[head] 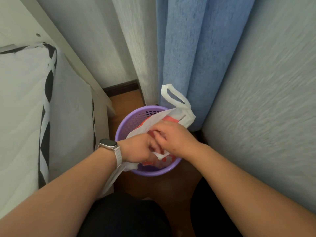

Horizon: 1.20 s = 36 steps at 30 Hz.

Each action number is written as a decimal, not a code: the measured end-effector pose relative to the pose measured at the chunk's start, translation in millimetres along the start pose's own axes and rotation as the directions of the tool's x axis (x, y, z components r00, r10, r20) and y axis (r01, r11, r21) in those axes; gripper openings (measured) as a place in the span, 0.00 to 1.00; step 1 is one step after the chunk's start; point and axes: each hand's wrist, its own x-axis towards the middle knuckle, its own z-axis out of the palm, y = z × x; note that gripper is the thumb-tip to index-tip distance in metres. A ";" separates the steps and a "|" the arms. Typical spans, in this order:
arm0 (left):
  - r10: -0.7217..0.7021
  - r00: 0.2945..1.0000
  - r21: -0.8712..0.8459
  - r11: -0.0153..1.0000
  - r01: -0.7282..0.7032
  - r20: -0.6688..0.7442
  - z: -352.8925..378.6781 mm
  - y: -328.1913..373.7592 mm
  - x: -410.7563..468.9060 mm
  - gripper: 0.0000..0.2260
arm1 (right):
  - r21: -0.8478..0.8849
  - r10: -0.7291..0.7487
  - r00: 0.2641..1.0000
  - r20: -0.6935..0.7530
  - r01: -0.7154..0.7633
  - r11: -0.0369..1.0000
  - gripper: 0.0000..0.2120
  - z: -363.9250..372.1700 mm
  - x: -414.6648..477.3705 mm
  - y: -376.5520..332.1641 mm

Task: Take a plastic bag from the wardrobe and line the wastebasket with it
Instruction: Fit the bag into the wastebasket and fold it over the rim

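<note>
A round purple perforated wastebasket (135,119) stands on the wooden floor in a narrow gap. A white plastic bag with red print (153,121) lies across its mouth, one handle loop sticking up at the far right, another part trailing under my left wrist. My left hand (138,148), with a watch on the wrist, is closed on the bag's near edge over the basket. My right hand (172,136) pinches the bag right beside it; the two hands touch. Most of the basket's inside is hidden by the bag and hands.
A bed with a white cover and black-and-white trim (34,108) fills the left. A blue curtain (196,57) and a white sheer curtain (136,48) hang behind the basket. A pale wall (265,100) closes the right. My dark-clothed knees (123,216) are below.
</note>
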 end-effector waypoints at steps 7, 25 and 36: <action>-0.153 0.979 0.063 0.987 0.145 0.136 -1.5 -14.4 -1.8 0.03 | -0.398 0.300 0.953 -0.028 -0.286 0.871 0.12 -5.6 -3.9 34.7; -0.015 0.903 0.445 0.867 0.225 -0.428 -8.4 -58.6 9.8 0.22 | -0.405 0.025 0.995 0.092 0.015 0.914 0.19 8.2 2.2 41.7; 0.091 0.692 0.338 0.913 0.229 -0.716 -21.4 -82.6 46.8 0.30 | -0.422 0.147 0.984 0.101 -0.091 0.902 0.40 14.8 31.2 82.9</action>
